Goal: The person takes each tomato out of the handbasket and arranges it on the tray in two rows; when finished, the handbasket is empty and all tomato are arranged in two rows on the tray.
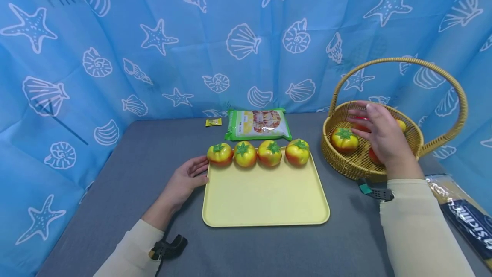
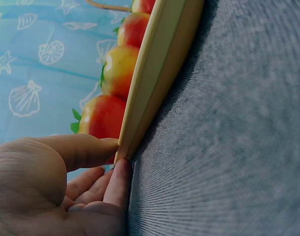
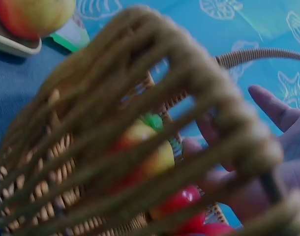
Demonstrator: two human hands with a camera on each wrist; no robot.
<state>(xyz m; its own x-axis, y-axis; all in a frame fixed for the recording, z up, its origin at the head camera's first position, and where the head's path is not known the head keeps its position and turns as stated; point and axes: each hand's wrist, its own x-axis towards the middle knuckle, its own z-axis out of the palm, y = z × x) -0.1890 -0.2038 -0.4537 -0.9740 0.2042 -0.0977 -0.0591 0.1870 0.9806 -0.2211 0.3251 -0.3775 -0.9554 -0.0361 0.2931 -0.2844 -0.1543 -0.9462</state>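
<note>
My left hand (image 1: 184, 181) pinches the left edge of a pale yellow tray (image 1: 265, 196); in the left wrist view the thumb (image 2: 93, 150) lies on the rim with a finger beneath it. Along the tray's far edge sits a row of yellow-and-red tomatoes with green leaf tops, from the leftmost tomato (image 1: 220, 157) to the rightmost tomato (image 1: 297, 154). Over a wicker basket (image 1: 342, 165) at the right, my right hand (image 1: 384, 134) is raised with fingers extended, holding nothing. The basket contains another yellow-and-red tomato (image 1: 344, 142) and red produce partly hidden by the hand.
Behind the tray lie a green-and-white food packet (image 1: 261, 124) and a small yellow sachet (image 1: 213, 122). The basket's tall handle (image 1: 457, 97) arches over its opening. A dark-blue-labelled bag (image 1: 467, 221) lies near the right forearm. A blue curtain (image 1: 230, 12) borders the grey table.
</note>
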